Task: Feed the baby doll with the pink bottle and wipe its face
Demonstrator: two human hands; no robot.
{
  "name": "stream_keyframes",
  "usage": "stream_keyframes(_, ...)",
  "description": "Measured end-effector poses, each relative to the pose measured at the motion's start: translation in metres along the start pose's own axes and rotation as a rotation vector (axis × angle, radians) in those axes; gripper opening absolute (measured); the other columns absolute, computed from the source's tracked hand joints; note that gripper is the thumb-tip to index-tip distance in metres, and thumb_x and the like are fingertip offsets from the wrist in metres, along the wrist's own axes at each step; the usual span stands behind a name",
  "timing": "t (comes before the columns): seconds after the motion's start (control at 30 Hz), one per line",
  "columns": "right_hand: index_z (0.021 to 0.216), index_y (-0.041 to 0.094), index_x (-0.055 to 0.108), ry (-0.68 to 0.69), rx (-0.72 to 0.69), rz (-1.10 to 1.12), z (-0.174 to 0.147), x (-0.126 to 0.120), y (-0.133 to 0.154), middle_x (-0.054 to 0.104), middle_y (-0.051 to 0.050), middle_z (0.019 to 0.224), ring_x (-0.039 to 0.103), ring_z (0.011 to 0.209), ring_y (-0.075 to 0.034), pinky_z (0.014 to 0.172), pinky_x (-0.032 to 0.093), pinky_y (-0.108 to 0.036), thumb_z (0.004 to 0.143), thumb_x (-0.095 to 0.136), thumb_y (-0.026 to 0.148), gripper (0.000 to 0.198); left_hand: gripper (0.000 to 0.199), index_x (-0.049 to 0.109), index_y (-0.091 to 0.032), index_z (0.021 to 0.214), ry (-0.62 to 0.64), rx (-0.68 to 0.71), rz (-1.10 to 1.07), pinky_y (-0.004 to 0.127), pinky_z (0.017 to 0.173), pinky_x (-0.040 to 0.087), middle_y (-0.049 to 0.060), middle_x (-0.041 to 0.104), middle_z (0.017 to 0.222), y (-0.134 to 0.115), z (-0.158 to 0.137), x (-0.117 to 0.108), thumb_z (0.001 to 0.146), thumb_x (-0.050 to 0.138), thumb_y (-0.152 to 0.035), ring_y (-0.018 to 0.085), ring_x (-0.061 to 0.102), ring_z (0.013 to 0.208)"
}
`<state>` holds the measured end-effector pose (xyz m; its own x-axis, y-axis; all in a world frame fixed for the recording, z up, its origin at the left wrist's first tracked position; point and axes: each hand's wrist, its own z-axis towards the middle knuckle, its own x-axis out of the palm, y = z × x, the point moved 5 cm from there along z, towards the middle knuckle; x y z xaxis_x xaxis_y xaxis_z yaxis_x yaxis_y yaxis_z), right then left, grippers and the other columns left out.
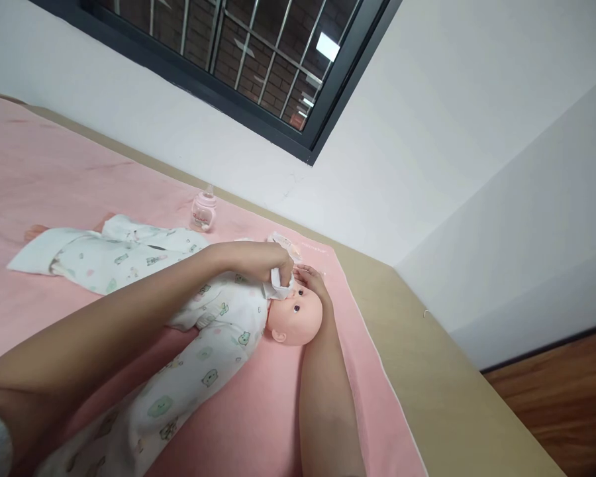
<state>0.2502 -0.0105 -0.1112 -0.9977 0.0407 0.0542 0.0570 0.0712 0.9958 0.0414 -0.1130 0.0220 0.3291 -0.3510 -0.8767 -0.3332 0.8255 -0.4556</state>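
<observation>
Bald pink plastic doll: my left hand grips white cloth at its mouth; right hand loosely cups its head, which hard pressing might roll.

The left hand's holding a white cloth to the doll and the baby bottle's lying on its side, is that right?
Not quite: the head view shows the baby bottle standing upright on the pink sheet, not lying down. The left hand is holding a white cloth to the doll, as you said.

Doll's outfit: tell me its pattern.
The outfit is white with scattered small prints, some green, some pink; seen best in the head view.
</observation>
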Motion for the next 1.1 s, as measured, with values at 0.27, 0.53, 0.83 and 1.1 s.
stream_keyframes(0.27,0.092,0.020,0.060,0.006,0.013,-0.006,0.000,0.000,0.000,0.069,-0.002,0.076,0.068,0.081,-0.018,0.077,0.057,-0.032,0.062,0.082,0.033,0.039,0.048,0.077,-0.021,0.082,0.009,0.018,-0.041,0.020,0.068,0.040,-0.002,0.073,0.091,-0.012,-0.001,0.000,0.060,0.050,0.013,0.015,0.064,0.083)
stream_keyframes(0.53,0.091,0.020,0.061,0.003,0.004,-0.052,0.003,-0.002,0.000,0.068,-0.001,0.073,0.068,0.081,-0.019,0.076,0.057,-0.033,0.062,0.083,0.034,0.039,0.051,0.076,-0.020,0.082,-0.025,0.026,-0.029,0.019,0.069,0.041,-0.002,0.073,0.096,-0.012,0.000,-0.002,0.059,0.046,0.014,0.014,0.065,0.086)
stream_keyframes(0.83,0.088,0.020,0.061,0.009,0.027,-0.001,0.007,-0.004,-0.005,0.069,-0.001,0.073,0.069,0.084,-0.019,0.081,0.057,-0.033,0.062,0.081,0.025,0.033,0.032,0.075,-0.020,0.094,-0.217,0.019,-0.016,0.021,0.077,0.044,0.002,0.072,0.097,0.011,0.007,-0.002,0.077,0.058,0.000,0.016,0.065,0.091)
stream_keyframes(1.1,0.096,0.021,0.061,0.054,0.016,-0.010,0.002,-0.002,-0.005,0.071,-0.001,0.079,0.069,0.083,-0.019,0.078,0.056,-0.033,0.063,0.078,0.026,0.037,0.026,0.077,-0.022,0.091,-0.234,0.054,-0.024,0.021,0.075,0.043,0.001,0.073,0.092,0.015,0.011,0.002,0.080,0.061,-0.004,0.016,0.065,0.086)
